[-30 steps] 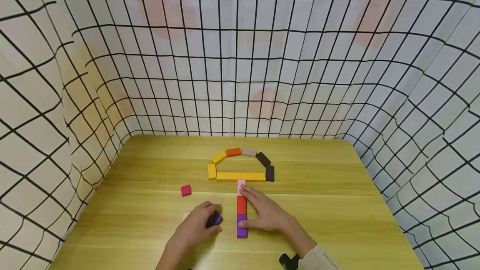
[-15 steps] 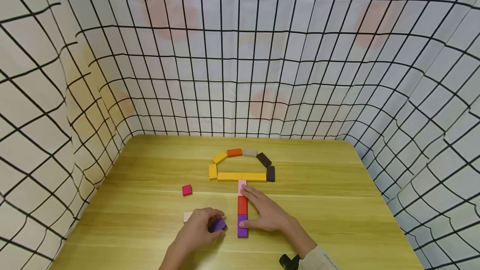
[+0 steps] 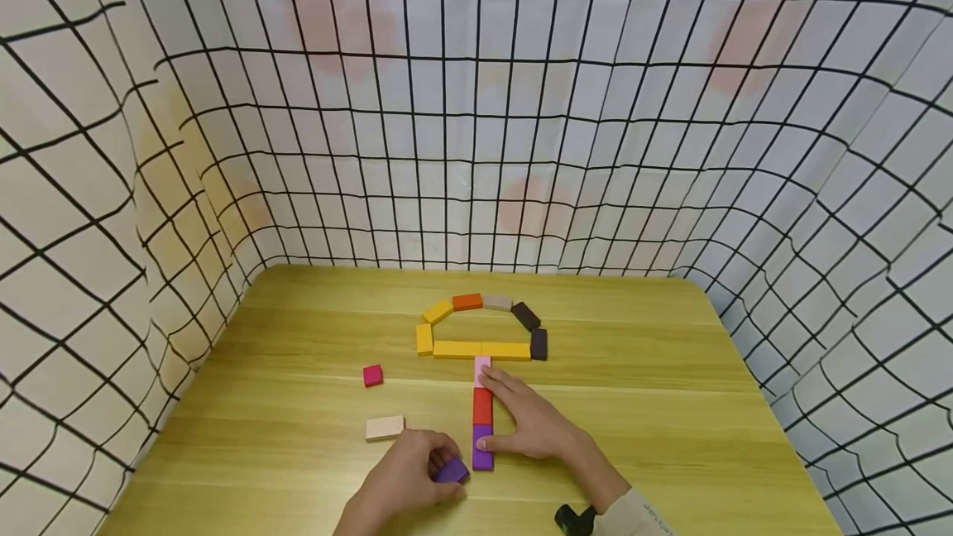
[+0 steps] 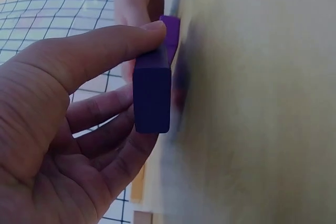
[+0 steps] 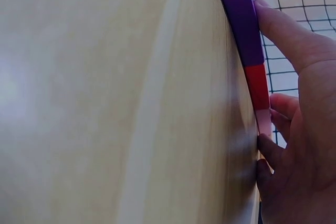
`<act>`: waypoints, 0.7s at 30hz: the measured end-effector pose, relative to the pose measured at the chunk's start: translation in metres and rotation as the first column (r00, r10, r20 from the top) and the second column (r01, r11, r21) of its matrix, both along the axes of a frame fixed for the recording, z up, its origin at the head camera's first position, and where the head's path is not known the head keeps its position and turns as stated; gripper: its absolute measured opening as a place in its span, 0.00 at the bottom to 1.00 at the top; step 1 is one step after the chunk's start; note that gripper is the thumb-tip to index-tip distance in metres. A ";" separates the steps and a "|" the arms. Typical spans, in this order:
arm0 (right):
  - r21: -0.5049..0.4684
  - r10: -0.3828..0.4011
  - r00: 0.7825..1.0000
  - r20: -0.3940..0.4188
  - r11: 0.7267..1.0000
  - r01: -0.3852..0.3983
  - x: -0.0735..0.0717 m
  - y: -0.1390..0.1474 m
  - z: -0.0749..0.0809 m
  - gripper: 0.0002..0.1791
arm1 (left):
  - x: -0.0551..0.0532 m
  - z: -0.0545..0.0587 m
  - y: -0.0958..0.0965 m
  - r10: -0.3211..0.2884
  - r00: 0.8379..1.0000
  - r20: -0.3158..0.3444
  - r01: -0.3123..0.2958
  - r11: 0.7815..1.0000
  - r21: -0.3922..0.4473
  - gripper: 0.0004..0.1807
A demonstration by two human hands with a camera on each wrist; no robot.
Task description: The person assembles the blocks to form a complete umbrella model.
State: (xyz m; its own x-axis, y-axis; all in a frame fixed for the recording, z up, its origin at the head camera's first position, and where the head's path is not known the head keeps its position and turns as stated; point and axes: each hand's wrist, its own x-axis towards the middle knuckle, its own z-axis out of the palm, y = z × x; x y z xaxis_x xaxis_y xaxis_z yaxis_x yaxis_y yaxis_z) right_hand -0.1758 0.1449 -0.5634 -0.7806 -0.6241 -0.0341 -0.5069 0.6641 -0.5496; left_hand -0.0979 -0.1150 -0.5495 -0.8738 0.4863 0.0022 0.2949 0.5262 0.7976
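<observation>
In the head view my left hand (image 3: 404, 472) pinches a dark purple wooden block (image 3: 453, 471) between thumb and fingers. The left wrist view shows the end face of this held block (image 4: 152, 100) tilted toward the camera. My right hand (image 3: 538, 423) lies over a straight column of blocks, its thumb on the lower purple block (image 3: 483, 461) and its fingertips on the pink block (image 3: 481, 365). Between those two sits a red block (image 3: 482, 406). Seen from the right wrist, the right thumb touches the side of the column's purple block (image 5: 244, 24).
Above the column, two yellow blocks (image 3: 480, 350) form a bar under an arch of yellow, orange, grey and black blocks (image 3: 467, 302). A crimson block (image 3: 373, 375) and a beige block (image 3: 385, 428) lie left. Black netting surrounds the wooden table (image 3: 655, 404); a black object (image 3: 575, 519) is by the right sleeve.
My left hand has moved right and nearer the front edge with the purple block, uncovering the beige block. The right hand stays on the column.
</observation>
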 end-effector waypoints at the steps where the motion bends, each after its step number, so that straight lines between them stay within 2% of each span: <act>1: -0.002 -0.001 1.000 0.004 1.000 0.001 0.000 0.000 0.000 0.58 | 0.001 -0.001 0.001 -0.001 1.000 0.001 0.001 1.000 -0.002 0.19; 5: -0.004 -0.008 1.000 0.014 1.000 0.008 0.001 0.000 0.000 0.57 | 0.003 -0.003 0.006 -0.003 1.000 0.023 0.003 1.000 0.015 0.19; 10: 0.001 -0.010 1.000 0.011 1.000 0.010 0.000 0.001 -0.003 0.57 | 0.006 -0.005 0.011 -0.009 1.000 0.014 0.008 1.000 0.026 0.19; 15: -0.005 -0.010 1.000 0.014 1.000 0.010 0.000 0.001 -0.004 0.57 | 0.007 -0.005 0.013 -0.003 1.000 -0.017 0.003 1.000 -0.016 0.18; 21: -0.004 -0.013 1.000 0.016 1.000 0.013 0.000 0.001 -0.004 0.57 | 0.009 -0.004 0.014 0.007 1.000 -0.009 -0.008 0.998 -0.055 0.17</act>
